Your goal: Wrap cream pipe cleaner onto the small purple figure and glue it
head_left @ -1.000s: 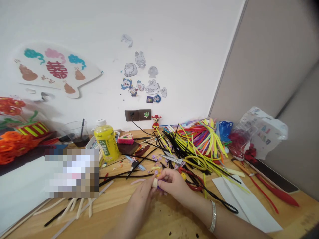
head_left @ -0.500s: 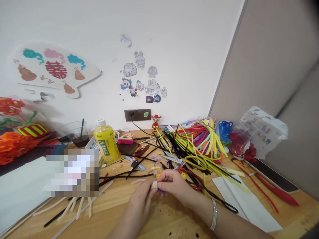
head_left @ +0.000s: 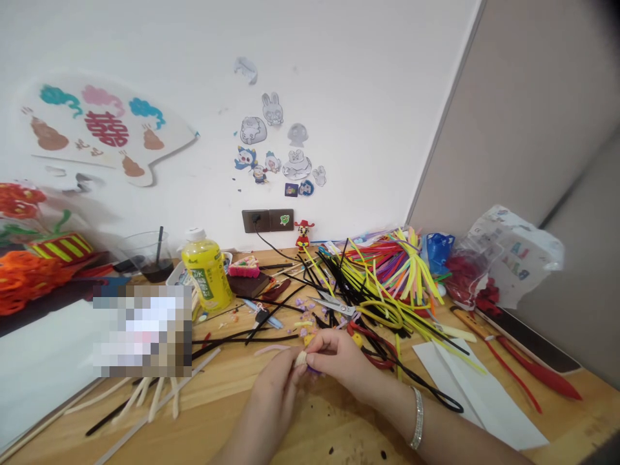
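Both my hands meet low in the middle of the view, over the wooden table. My left hand is closed around a small cream-coloured fuzzy piece with a bit of purple beneath it. From the other side my right hand pinches the same piece between thumb and fingers. Most of the piece is hidden by my fingers. Just beyond my hands lie scissors with open blades and yellow handles, and small purple scraps. Red-handled pliers lie partly behind my right hand.
Behind the scissors spreads a heap of coloured pipe cleaners. A yellow drink bottle and a plastic cup stand at the left. White paper and a craft knife lie right. Cream stems stick out at the left.
The view has shifted very slightly. Both hands stay in nearly the same place, still on the cream piece.
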Available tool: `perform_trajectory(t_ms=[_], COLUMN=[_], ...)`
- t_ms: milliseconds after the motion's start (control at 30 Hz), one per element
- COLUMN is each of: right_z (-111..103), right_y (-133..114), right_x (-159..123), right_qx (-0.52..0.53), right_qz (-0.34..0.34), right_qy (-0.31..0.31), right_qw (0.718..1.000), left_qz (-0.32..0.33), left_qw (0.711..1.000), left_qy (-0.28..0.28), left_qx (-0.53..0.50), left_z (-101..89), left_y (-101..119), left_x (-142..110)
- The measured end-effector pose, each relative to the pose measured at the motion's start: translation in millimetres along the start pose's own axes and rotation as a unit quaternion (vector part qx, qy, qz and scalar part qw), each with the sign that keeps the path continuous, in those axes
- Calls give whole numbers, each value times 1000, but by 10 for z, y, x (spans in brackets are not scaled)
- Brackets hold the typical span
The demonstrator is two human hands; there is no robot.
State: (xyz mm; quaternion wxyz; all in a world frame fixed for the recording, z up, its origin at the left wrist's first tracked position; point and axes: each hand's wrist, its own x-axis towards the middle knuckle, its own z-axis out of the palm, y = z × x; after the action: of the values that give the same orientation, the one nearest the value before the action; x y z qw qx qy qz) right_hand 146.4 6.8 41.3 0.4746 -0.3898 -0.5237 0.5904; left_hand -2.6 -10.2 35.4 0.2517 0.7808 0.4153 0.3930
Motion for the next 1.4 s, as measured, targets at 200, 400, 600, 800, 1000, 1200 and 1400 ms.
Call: perform_trajectory(t_ms=[200, 400, 600, 800, 1000, 1200, 1400], right_z=[19, 14, -12, 62, 93, 87, 11], right_y=[-33, -34, 1, -7, -11, -14, -6], right_x=[3, 23, 27, -17, -51, -57, 19], right_qx=[11, 6, 29, 57, 61, 26, -43], right_qz=[-8, -8, 2, 2, -12, -27, -55], right_qy=[0, -5, -2, 0, 3, -9, 13], right_qw=[1000, 1000, 1000, 998, 998, 999, 997], left_qz=[-35, -9, 39, 46, 21, 13, -28], left_qw=[999, 999, 998, 996, 998, 999, 998], left_qy=[10, 25, 22, 37, 21, 30, 55], left_qx=[30, 36, 54, 60, 46, 27, 14], left_z=[3, -6, -12, 22, 30, 37, 42], left_y=[-62, -80, -28, -2, 30, 30, -8], left_x=[29, 39, 48, 8, -28, -35, 12])
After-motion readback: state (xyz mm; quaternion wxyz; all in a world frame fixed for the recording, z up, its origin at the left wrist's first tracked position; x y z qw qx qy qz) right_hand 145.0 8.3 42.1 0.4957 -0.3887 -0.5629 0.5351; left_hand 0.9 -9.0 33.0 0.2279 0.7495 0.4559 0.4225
